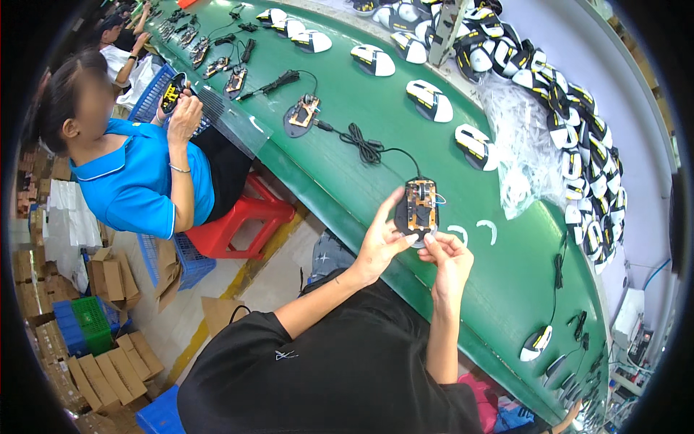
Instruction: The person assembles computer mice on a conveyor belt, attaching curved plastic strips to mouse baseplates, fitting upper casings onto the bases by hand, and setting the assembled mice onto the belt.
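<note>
An opened computer mouse base (421, 207), with its circuit board and wheel exposed, is held over the green belt. My left hand (379, 244) grips it from its left side and lower edge, thumb across the near end. At that same end my right hand (448, 262) is closed in a pinch on the rim; whether a small strip is between its fingertips cannot be made out. The mouse's coiled black cable (365, 146) lies on the belt beyond. Just right of the mouse are two white crescent-shaped strips, one (488, 232) apart from my hand.
White-and-black mouse shells (429, 100) lie in a row along the green belt (347, 101). More shells (589, 163) are heaped behind the far edge, beside clear plastic bags (517, 145). Another mouse base (301, 116) lies left. A co-worker in blue (137, 173) sits at left.
</note>
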The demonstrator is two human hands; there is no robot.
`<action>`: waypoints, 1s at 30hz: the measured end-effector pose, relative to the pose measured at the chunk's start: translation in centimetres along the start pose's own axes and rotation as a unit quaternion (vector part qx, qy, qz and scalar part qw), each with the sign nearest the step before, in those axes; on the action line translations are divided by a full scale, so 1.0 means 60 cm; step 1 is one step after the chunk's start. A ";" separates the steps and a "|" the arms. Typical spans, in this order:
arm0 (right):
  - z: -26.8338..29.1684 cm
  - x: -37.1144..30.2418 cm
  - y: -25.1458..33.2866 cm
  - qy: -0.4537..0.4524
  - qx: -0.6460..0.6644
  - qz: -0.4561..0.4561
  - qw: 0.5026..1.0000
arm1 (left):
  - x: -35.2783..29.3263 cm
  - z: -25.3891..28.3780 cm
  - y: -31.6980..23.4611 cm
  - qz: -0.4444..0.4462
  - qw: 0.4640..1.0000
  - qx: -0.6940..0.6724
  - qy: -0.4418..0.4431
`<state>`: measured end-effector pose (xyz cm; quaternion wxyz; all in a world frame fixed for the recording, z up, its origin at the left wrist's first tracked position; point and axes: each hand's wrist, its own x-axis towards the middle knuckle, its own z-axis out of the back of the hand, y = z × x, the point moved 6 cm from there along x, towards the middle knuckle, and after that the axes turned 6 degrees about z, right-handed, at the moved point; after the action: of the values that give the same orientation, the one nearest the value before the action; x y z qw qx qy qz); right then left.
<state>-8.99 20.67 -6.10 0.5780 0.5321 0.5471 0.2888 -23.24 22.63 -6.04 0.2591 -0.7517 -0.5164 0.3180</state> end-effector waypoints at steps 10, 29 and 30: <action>-0.006 -0.004 0.000 0.002 -0.025 -0.001 1.000 | 0.005 0.030 0.012 0.124 0.990 0.054 -0.046; -0.018 -0.011 0.021 0.041 -0.021 -0.003 0.999 | 0.001 0.038 0.002 0.123 0.991 0.048 0.002; -0.022 -0.011 0.027 0.043 -0.014 -0.007 0.999 | 0.002 0.039 0.000 0.121 0.991 0.049 0.002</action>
<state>-10.00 20.87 -4.17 0.5632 0.5076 0.5710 0.3147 -24.94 22.87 -7.62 0.2556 -0.7959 -0.4048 0.3706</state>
